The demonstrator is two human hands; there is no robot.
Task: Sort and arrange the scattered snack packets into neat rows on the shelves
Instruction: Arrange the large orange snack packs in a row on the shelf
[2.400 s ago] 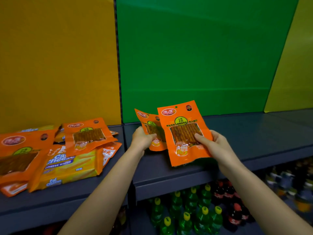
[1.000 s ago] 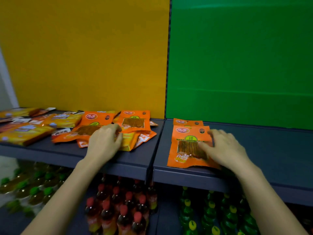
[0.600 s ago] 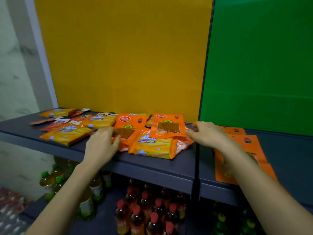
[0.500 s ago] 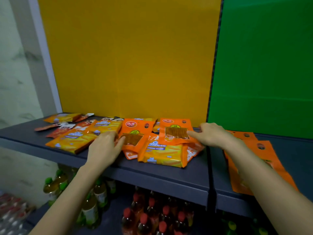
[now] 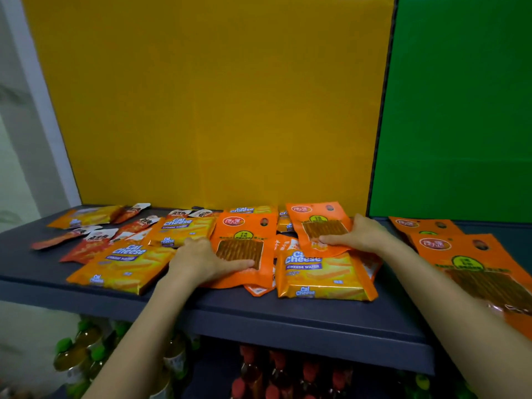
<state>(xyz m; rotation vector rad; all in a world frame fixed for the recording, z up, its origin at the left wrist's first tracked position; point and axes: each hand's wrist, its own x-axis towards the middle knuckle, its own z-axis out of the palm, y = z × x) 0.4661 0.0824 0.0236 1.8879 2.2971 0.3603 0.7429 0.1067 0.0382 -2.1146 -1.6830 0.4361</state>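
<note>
— Where are the orange packets lying?

— The centre packet (image 5: 241,249) is lying flat on the shelf (image 5: 288,321) in the middle of the frame. The right packet (image 5: 316,223) is sitting just right of it and higher up, overlapping the top of a wafer pack (image 5: 322,277).

— And what are the hands doing?

— The left hand (image 5: 201,260) is lying flat on the centre packet's left side, thumb stretching across its clear window. The right hand (image 5: 357,234) is grasping the right packet by its right edge, thumb on the front and fingers curling round.

— What is lying around them?

— Two more wafer packs (image 5: 123,266) are lying left of centre, with red sachets (image 5: 86,246) scattering beyond them toward the left edge. A stack (image 5: 460,260) of orange packets is lying at the right edge, partly under the right forearm. Behind the shelf, a yellow panel (image 5: 216,110) is filling most of the frame, and a green panel (image 5: 460,110) is taking up the right. Bottles (image 5: 86,349) are standing along the bottom, below the shelf.
</note>
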